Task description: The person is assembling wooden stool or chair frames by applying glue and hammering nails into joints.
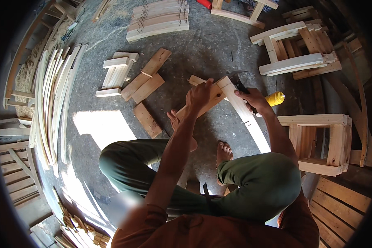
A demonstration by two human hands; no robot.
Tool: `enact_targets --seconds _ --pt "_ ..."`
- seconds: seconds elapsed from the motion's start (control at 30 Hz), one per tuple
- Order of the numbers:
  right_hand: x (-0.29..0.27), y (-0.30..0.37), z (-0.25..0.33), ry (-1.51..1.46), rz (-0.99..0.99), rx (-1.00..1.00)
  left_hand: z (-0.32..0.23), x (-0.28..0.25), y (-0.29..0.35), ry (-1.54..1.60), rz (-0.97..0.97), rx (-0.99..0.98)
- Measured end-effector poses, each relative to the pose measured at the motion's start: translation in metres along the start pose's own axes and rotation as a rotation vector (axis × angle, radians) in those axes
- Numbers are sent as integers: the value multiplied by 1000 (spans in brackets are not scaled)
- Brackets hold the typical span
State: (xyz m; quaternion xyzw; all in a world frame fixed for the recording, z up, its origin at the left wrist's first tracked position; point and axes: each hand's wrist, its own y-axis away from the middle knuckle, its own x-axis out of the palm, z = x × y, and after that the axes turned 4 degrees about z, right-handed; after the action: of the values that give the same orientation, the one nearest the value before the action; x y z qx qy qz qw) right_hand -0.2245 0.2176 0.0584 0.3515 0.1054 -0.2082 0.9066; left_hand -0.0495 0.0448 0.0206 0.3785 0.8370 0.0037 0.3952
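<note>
My left hand (199,97) is closed over the upper end of a short brown wooden board (213,101). The board slants between my feet, its lower end by the toes of my left foot (173,120). A long pale plank (250,120) meets it at a corner and runs down toward my right knee. Beside this corner, my right hand (254,99) grips a black-handled tool (240,84) with a dark metal end; its exact kind is unclear. Another wooden piece (197,80) shows partly behind the short board. A yellow bottle (275,98) lies just right of my right hand.
Loose boards (146,76) lie ahead to the left, near a small stack of pale pieces (117,74). Long thin strips (56,107) are piled at far left. Assembled wooden frames (299,49) are stacked at right, more frames (318,120) nearer. Planks with nails (158,20) lie farther ahead.
</note>
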Motion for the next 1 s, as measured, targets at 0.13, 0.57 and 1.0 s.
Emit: enact_targets --seconds 0.13,0.57,1.0 --pt "19 -2 -29 -188 6 5 -17 -28 17 -299 89 152" --pt "109 -4 -105 -130 -224 -31 65 6 9 -384 369 -126" --pt "154 -14 -156 92 -432 -180 94 30 1 -300 389 -416"
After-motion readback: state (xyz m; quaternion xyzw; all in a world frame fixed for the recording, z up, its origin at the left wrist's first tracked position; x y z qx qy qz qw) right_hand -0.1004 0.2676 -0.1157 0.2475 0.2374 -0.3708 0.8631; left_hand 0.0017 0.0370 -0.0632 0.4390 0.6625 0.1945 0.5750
